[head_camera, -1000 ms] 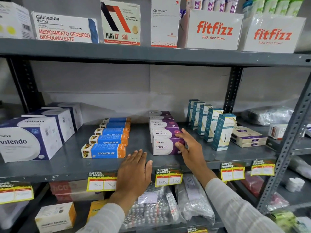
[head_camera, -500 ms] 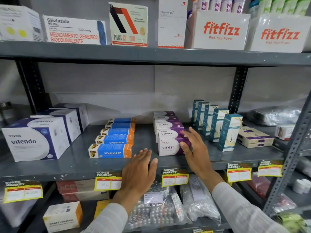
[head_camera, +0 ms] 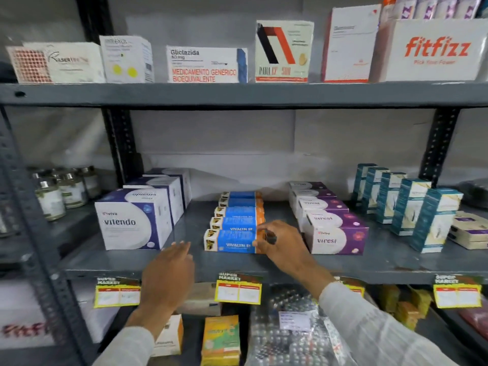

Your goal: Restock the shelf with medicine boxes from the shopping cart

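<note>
Shelf: grey metal shelf (head_camera: 264, 265) is carrying our stock.
Right hand (head_camera: 284, 243): we are pinching the front blue-and-orange Vivalyn carton (head_camera: 229, 240).
Left hand (head_camera: 169, 273): we are hovering it, fingers loose and holding nothing, left of that carton.

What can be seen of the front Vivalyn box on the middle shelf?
The front Vivalyn box is a long, flat carton, blue with an orange right end and a dark picture at its left end. It lies flat on the grey shelf, first in a row of like boxes. The right hand touches its orange end; the left hand is apart.
</note>
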`<state>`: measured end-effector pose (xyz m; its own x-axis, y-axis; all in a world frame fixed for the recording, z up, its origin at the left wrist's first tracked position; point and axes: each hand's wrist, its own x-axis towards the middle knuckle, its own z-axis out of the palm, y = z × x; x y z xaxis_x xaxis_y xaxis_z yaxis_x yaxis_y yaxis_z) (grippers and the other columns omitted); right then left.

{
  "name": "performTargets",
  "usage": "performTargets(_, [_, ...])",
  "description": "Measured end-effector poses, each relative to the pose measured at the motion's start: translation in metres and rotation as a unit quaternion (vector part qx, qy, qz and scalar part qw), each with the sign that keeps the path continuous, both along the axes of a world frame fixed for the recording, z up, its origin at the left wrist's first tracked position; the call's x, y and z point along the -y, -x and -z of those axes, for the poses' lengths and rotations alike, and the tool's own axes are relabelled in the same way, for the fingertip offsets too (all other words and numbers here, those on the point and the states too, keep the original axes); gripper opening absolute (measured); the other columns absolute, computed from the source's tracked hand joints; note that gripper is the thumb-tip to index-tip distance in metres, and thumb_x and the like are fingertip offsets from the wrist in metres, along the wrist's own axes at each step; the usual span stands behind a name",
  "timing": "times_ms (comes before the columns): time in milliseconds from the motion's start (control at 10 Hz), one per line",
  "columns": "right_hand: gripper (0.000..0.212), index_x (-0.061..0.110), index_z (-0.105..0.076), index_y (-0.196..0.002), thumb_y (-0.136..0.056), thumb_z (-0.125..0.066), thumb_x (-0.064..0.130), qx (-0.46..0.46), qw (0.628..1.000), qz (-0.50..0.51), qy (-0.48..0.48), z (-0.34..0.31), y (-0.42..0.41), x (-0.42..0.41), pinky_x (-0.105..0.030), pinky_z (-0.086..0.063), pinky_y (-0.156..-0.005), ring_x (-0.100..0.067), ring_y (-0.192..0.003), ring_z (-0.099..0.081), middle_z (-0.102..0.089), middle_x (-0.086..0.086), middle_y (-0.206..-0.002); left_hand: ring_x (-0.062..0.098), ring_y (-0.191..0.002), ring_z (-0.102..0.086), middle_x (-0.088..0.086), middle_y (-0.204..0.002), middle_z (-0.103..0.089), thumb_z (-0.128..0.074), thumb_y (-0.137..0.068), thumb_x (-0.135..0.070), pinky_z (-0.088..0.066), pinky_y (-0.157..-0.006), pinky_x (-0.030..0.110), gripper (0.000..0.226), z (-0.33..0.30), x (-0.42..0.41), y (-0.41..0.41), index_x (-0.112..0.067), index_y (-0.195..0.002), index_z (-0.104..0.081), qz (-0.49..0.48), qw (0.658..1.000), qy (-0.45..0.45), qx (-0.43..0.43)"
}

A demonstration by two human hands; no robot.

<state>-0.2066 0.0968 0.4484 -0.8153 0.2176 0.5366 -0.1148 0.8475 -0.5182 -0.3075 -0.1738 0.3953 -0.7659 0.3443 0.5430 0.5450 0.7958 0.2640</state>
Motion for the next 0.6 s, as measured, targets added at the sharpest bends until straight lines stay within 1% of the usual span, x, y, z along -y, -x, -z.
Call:
performTargets(100, [0.032, 0.023, -0.073, -0.118, -0.089, -0.075, 0.036, 0.023, 1.000, -0.007, -0.005, 0.006, 0.010, 0.002, -0.019, -0.054, -0.091, -0.003, -0.105, -0.061, -0.065, 0.011, -0.117, 0.025, -0.128, -0.061, 0.008, -0.137, -0.066, -0.025, -0.101, -0.042, -0.045, -0.112, 0.044, 0.060, 0.008, -0.001, 0.006, -0.013, -0.133, -0.066, 0.004, 1.000, 0.013, -0.024])
performTargets(300, [0.030, 0.020, -0.075, -0.118, -0.089, -0.075, 0.030, 0.013, 1.000, -0.021, 0.010, 0.013, 0.016, -0.002, -0.022, -0.055, -0.094, -0.004, -0.105, -0.064, -0.070, 0.008, -0.117, 0.023, -0.129, -0.060, 0.007, -0.138, -0.065, -0.023, -0.102, -0.043, -0.044, -0.112, 0.044, 0.061, 0.010, -0.004, 0.009, -0.014, -0.133, -0.066, 0.003, 1.000, 0.006, -0.023])
performTargets(400, [0.029, 0.019, -0.075, -0.117, -0.090, -0.074, 0.029, 0.006, 1.000, -0.019, 0.002, 0.016, 0.017, -0.002, -0.015, -0.053, -0.091, -0.004, -0.104, -0.064, -0.070, 0.007, -0.116, 0.022, -0.131, -0.059, 0.006, -0.140, -0.064, -0.021, -0.102, -0.044, -0.043, -0.113, 0.044, 0.061, 0.011, -0.003, 0.008, -0.015, -0.134, -0.065, 0.001, 1.000, 0.001, -0.016])
performTargets(500, [0.029, 0.016, -0.075, -0.116, -0.090, -0.073, 0.028, 0.007, 1.000, -0.023, 0.009, 0.017, 0.019, -0.003, -0.009, -0.051, -0.086, -0.006, -0.104, -0.064, -0.070, 0.004, -0.116, 0.022, -0.132, -0.058, 0.005, -0.139, -0.065, -0.022, -0.102, -0.045, -0.043, -0.113, 0.043, 0.061, 0.013, -0.003, 0.010, -0.017, -0.133, -0.066, 0.004, 1.000, -0.008, -0.021])
performTargets(600, [0.030, 0.015, -0.074, -0.115, -0.090, -0.071, 0.030, 0.012, 0.999, -0.026, 0.018, 0.017, 0.022, -0.002, -0.017, -0.057, -0.086, -0.008, -0.106, -0.064, -0.070, 0.001, -0.116, 0.022, -0.132, -0.058, 0.004, -0.140, -0.064, -0.025, -0.102, -0.045, -0.040, -0.112, 0.040, 0.058, 0.014, -0.003, 0.009, -0.018, -0.133, -0.066, 0.004, 1.000, -0.015, -0.018])
